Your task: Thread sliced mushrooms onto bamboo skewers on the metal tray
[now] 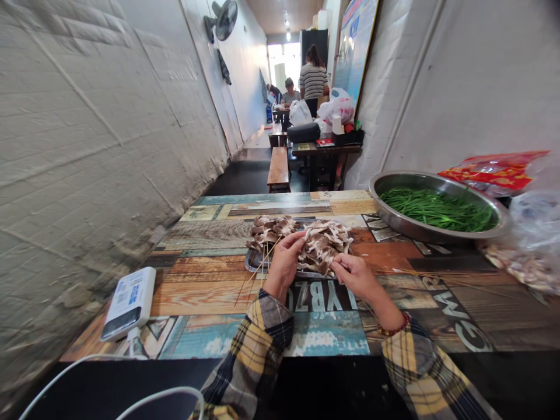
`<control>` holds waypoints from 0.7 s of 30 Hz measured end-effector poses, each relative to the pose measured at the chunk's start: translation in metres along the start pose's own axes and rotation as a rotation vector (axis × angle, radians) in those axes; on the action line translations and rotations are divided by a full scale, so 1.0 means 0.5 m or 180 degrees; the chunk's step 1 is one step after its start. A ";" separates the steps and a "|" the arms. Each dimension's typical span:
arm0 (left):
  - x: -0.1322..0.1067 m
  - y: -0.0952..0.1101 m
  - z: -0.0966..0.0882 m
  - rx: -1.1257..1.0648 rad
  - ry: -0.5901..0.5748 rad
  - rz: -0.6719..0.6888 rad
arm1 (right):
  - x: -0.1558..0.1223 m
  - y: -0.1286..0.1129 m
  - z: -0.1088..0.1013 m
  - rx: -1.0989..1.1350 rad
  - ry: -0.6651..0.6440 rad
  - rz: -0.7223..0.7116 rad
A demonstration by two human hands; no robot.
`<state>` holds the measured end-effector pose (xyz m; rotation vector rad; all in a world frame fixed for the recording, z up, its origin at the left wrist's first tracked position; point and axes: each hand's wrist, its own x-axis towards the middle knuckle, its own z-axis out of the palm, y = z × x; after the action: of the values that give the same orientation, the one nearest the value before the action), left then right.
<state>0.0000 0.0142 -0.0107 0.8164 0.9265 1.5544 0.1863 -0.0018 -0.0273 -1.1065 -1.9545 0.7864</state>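
Observation:
My left hand (284,262) grips several thin bamboo skewers (258,273), whose ends point down and to the left, and its fingertips press into the sliced oyster mushrooms (324,245). My right hand (352,277) pinches the near edge of that mushroom heap with its fingers. A second heap of mushrooms (271,228) lies to the left on the metal tray (252,261), which is mostly hidden beneath them. Whether the mushrooms are threaded on the skewers is hidden by my fingers.
A steel basin (394,220) of green beans or chives stands on the patchwork wooden table (205,286) at right, beside plastic bags (494,172). A white device (129,303) with a cable lies at left against the brick wall (87,175). Two people (312,79) sit and stand far back.

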 end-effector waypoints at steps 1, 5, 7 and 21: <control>0.000 0.000 0.000 0.0015 0.0013 0.0027 | 0.000 0.000 0.000 -0.0002 -0.0004 0.0003; -0.001 -0.002 0.000 0.0123 0.0109 0.0135 | 0.000 0.000 0.000 -0.0008 -0.0022 0.0019; -0.001 -0.003 -0.001 0.0237 0.0141 0.0162 | 0.000 0.000 0.001 0.0010 -0.0025 0.0035; -0.001 -0.001 0.000 0.0248 0.0068 0.0282 | 0.001 0.009 0.004 0.0180 0.0068 0.0080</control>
<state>0.0000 0.0139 -0.0111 0.9081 0.9829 1.6142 0.1864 0.0004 -0.0318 -1.1034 -1.8926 0.8349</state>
